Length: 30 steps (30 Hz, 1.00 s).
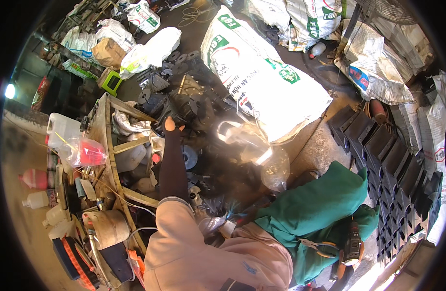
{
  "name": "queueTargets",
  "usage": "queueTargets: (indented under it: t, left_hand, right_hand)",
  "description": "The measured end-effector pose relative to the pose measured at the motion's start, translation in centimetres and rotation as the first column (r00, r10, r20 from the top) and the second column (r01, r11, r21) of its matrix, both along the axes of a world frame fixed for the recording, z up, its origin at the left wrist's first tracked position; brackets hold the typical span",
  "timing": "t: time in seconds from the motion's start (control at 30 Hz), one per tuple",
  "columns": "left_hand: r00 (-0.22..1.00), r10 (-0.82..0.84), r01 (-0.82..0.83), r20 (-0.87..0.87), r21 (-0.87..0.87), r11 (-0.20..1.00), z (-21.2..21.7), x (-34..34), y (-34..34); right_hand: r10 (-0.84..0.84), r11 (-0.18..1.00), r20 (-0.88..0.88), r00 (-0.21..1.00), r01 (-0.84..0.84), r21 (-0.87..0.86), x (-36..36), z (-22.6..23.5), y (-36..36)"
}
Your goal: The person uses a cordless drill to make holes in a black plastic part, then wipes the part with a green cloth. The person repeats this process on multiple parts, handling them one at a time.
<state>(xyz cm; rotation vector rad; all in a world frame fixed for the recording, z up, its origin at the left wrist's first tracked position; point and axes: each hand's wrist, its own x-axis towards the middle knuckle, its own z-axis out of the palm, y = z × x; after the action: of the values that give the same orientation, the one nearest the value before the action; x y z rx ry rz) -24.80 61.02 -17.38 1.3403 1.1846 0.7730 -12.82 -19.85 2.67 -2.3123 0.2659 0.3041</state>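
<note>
My left arm, in a dark sleeve, stretches forward to a heap of dark metal parts [196,104]. At its end my left hand [170,124] is among the black pieces; a bare thumb and a fingertip show, the other fingers are hidden. Whether it grips a part I cannot tell. Low on the right, my right hand [341,269] is wrapped round a cordless drill [352,243], held upright beside my knee. A pair of pliers [320,246] with orange-and-dark handles lies on the green cloth [315,201] over my legs.
A large white sack [281,92] lies ahead, right of the heap. Stacked black slotted metal pieces [388,179] stand at the right. A wooden frame [109,140] with bottles and cloth is at the left, near a jug [63,128]. A fan [390,9] stands far right.
</note>
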Motion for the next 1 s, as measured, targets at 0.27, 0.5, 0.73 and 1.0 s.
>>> queueTargets:
  t: [0.27, 0.5, 0.73, 1.0]
  left_hand:
    - [0.993, 0.108, -0.093, 0.037, -0.294, 0.951, -0.3, 0.6, 2.0]
    - [0.933, -0.002, 0.018, -0.361, 0.041, 0.999, -2.4, -1.2, 4.4]
    - [0.765, 0.237, 0.122, -0.599, 0.495, 0.860, 5.6, 2.0, -4.5]
    - [0.943, -0.105, 0.277, -0.317, 0.563, 0.779, 12.8, 9.8, -19.5]
  right_hand:
    - [-0.064, 0.998, -0.001, 0.998, 0.064, -0.001, 0.2, -2.1, -1.7]
    - [-0.126, 0.992, 0.018, 0.992, 0.126, 0.033, 0.0, -4.4, -4.4]
    - [-0.253, 0.964, 0.071, 0.965, 0.246, 0.102, -0.8, -7.5, -8.8]
    - [-0.427, 0.900, 0.085, 0.900, 0.414, 0.134, -3.6, -10.9, -14.4]
